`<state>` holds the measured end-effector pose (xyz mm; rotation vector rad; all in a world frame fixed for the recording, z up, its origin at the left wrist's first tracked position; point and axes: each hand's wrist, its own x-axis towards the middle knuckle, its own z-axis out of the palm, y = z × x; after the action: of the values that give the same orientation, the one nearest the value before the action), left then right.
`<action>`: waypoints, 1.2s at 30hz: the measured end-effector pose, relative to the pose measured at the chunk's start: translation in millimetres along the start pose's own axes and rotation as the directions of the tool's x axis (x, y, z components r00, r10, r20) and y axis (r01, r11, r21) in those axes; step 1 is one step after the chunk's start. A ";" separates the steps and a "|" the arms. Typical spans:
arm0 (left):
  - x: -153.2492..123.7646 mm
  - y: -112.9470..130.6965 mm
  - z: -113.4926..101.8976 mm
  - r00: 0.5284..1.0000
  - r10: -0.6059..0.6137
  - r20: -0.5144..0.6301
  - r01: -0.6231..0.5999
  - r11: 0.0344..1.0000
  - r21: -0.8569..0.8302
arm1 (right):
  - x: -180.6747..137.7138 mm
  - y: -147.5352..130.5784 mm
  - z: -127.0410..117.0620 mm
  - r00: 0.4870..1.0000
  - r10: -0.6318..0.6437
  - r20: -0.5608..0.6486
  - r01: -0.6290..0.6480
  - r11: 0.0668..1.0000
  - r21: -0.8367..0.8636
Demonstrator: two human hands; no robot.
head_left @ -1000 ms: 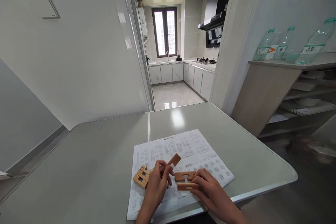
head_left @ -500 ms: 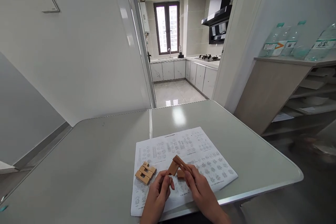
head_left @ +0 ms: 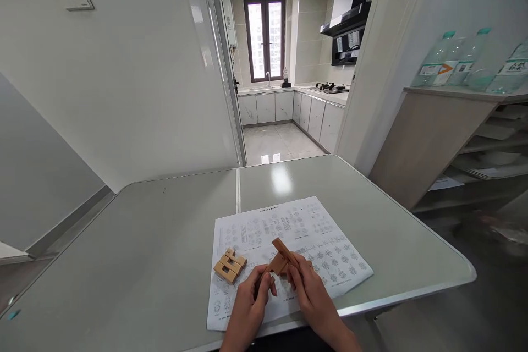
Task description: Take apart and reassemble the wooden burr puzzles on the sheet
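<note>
My left hand (head_left: 253, 297) is closed on a brown notched wooden block (head_left: 276, 264), pinched between thumb and fingers. Between the thumb and fingers of my right hand (head_left: 307, 289) is a second brown wooden block (head_left: 280, 246), tilted up to the left. The two blocks meet or overlap; whether they interlock I cannot tell. More brown wood shows behind my right fingers, mostly hidden. Left of my hands, several lighter notched wooden blocks (head_left: 231, 265) lie side by side on a printed sheet (head_left: 264, 225) of puzzle diagrams.
The sheet lies on a pale grey-green table (head_left: 165, 258) with a rounded right corner and a seam. To the right, a shelf unit (head_left: 445, 143) carries plastic bottles (head_left: 437, 63). Past the doorway is a kitchen with white cabinets (head_left: 266, 107).
The block in my right hand has turned to slant more steeply up and left, and the block in my left hand has shifted slightly right. The view has tilted slightly down.
</note>
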<state>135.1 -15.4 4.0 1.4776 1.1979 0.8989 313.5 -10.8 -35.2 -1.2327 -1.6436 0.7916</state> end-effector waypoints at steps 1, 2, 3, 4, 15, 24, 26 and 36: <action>-0.3 -0.7 0.1 1.000 0.003 0.001 -0.003 1.000 0.005 | 0.1 0.2 0.1 1.000 -0.007 -0.001 0.007 1.000 -0.011; -0.6 -1.3 0.2 1.000 0.005 0.003 -0.005 1.000 0.010 | 0.2 0.6 0.3 1.000 -0.014 -0.004 0.014 1.000 -0.019; -1.0 -1.9 0.3 1.000 0.005 0.002 -0.005 1.000 0.015 | 0.2 0.8 0.4 1.000 -0.021 -0.007 0.020 0.999 -0.024; -1.3 -2.4 0.4 1.000 0.005 0.002 -0.005 1.000 0.020 | 0.2 1.0 0.5 1.000 -0.028 -0.010 0.028 0.999 -0.028; -1.2 -1.4 0.7 1.000 0.013 -0.005 -0.013 0.999 0.037 | -2.1 1.2 -0.4 0.998 -0.070 0.000 0.070 0.996 -0.053; -2.5 -1.4 1.3 1.000 0.006 -0.013 -0.006 0.999 0.040 | -0.5 -3.0 -2.1 0.995 -0.094 0.022 0.095 0.994 -0.061; -1.7 -1.3 1.0 1.000 0.008 -0.017 -0.007 0.999 0.046 | -0.3 -3.1 -2.2 0.994 -0.104 0.019 0.105 0.993 -0.063; -1.5 -0.6 2.0 0.999 -0.016 -0.031 0.016 1.000 0.014 | -1.7 -8.3 -4.7 0.985 -0.172 0.029 0.174 0.981 -0.089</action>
<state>136.5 -17.3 2.9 1.4684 1.2400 0.9071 314.9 -15.0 -26.6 -1.1283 -1.7942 0.6293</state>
